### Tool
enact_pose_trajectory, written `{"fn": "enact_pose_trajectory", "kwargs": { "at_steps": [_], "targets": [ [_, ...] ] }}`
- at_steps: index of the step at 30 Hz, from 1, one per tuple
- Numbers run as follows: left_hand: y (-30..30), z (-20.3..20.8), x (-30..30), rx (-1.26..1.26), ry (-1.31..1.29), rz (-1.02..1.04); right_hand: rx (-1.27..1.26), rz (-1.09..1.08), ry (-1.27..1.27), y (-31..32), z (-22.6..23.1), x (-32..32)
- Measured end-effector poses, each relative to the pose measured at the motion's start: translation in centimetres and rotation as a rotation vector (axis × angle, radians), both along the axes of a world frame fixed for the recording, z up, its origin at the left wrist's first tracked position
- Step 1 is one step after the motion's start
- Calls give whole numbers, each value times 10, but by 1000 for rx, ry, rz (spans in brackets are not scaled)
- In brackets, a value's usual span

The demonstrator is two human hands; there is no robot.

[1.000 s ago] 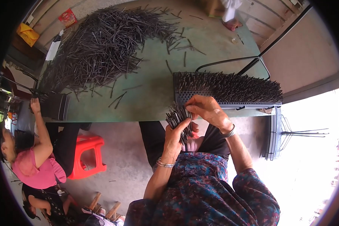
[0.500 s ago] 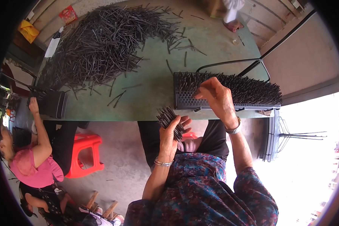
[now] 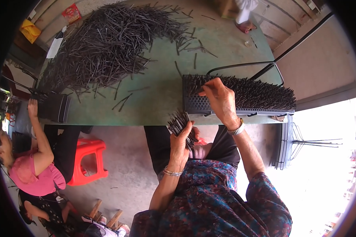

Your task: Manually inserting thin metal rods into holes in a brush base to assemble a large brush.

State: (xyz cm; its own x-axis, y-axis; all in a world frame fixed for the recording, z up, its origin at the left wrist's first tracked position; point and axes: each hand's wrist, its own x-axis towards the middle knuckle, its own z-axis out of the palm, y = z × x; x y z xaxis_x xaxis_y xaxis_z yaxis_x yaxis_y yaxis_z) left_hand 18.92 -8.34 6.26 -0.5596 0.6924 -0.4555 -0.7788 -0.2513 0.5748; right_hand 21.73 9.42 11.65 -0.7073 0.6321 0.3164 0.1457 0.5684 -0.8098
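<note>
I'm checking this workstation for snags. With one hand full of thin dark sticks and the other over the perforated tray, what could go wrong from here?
The left hand holds its bundle of sticks off the table's edge, so loosened ones would likely drop to the floor. The right hand works among upright sticks in the perforated tray, and could knock some askew. The tray sits at the table edge and might slide off if pushed.

Red packet [image 3: 72,12] beside yellow bag [image 3: 29,30], table's far-left corner.

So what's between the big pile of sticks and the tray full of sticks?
Mostly bare green table, with a few loose sticks scattered on it, in the head view.
</note>
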Motion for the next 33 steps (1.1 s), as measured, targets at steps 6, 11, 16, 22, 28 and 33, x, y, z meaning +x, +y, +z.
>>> {"fn": "enact_pose_trajectory", "kwargs": {
  "at_steps": [6,11,16,22,28,33],
  "targets": [
    [-2,0,3,-8,2,-13,-12,0,-42,-3,6,0],
    [2,2,6,2,-65,4,-33,24,-50,-1,-3,-3],
    [1,0,7,-10,-66,-26,232,80,-50,-1,-18,-7],
    [3,0,8,-7,-49,9,446,-19,9,-6,-17,-9],
    [2,1,8,7,-36,-8,424,-142,-37,-10,-23,-3],
    [4,2,10,-17,-51,18,577,-61,-62,-7,-23,-5]
  ]
}}
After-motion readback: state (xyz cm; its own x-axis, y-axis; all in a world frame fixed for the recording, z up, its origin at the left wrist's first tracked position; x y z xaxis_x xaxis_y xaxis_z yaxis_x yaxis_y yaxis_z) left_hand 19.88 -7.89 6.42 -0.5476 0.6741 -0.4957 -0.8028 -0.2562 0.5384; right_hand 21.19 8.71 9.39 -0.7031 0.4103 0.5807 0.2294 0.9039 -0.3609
